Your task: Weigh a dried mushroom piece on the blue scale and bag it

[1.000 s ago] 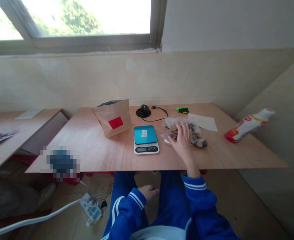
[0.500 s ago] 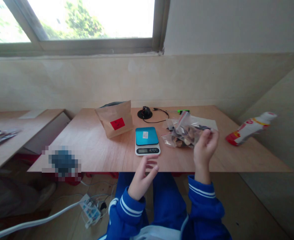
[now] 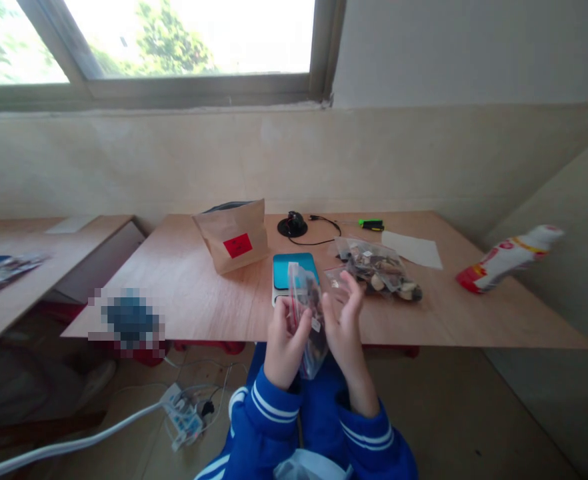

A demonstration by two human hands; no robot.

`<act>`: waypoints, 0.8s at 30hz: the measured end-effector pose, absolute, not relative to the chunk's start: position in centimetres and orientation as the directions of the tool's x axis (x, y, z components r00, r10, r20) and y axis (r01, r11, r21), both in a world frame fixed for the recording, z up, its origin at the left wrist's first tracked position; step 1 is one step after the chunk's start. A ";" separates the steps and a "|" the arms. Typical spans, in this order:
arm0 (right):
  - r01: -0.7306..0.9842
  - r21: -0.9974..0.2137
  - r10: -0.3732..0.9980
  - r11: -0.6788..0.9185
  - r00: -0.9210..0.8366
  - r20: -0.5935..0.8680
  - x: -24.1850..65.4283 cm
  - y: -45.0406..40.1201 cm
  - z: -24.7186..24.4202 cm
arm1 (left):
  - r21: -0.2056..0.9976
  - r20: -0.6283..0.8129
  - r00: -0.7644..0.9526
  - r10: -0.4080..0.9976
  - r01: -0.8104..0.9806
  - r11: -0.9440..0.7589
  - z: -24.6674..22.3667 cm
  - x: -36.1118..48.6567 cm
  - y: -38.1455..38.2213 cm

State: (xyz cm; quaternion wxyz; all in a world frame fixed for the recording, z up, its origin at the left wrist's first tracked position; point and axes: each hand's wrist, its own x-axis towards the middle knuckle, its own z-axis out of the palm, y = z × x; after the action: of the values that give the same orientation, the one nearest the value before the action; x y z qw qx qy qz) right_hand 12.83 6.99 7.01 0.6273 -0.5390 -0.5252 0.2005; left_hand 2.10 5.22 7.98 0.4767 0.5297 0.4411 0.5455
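My left hand is closed on a clear zip bag of dark, dried-looking pieces, with a small white label. It grips the bag by its red-striped side, over the table's front edge. At the bag's right side is my right hand, its thumb and fingers apart; whether the thumb touches the plastic I cannot tell. Behind the bag stands a kitchen scale with a blue top, its front mostly hidden by my left hand and the bag. More zip bags with brown and dark pieces lie to the right.
A brown paper pouch with a red label stands at the back left. Behind the scale are a black round-based device with a cable and a green-black screwdriver. White paper and a tilted red-white bottle are at right.
A zip bag has come from the pile at right to in front of the scale. My left hand has closed on it, and my right hand has moved left beside it.
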 end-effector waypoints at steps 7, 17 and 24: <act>0.011 -0.974 0.956 0.224 -0.198 0.218 11.1 5.3 8.2 | 0.985 0.147 -0.011 0.989 -0.094 -0.148 7.9 1.7 5.7; -0.213 -0.977 0.940 0.007 -0.332 0.080 11.7 5.7 7.7 | 0.985 0.165 0.096 0.982 -0.062 -0.160 6.8 0.4 6.4; -0.169 -0.983 0.941 0.064 -0.317 0.116 11.6 5.5 7.9 | 0.967 0.247 0.000 0.969 0.067 -0.246 7.1 0.4 6.6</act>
State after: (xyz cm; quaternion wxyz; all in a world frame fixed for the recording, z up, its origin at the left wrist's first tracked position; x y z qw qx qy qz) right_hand 11.56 5.51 7.86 0.4706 -0.3462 -0.5575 0.5898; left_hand 0.42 6.62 7.08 0.4148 0.5726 0.4526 0.5434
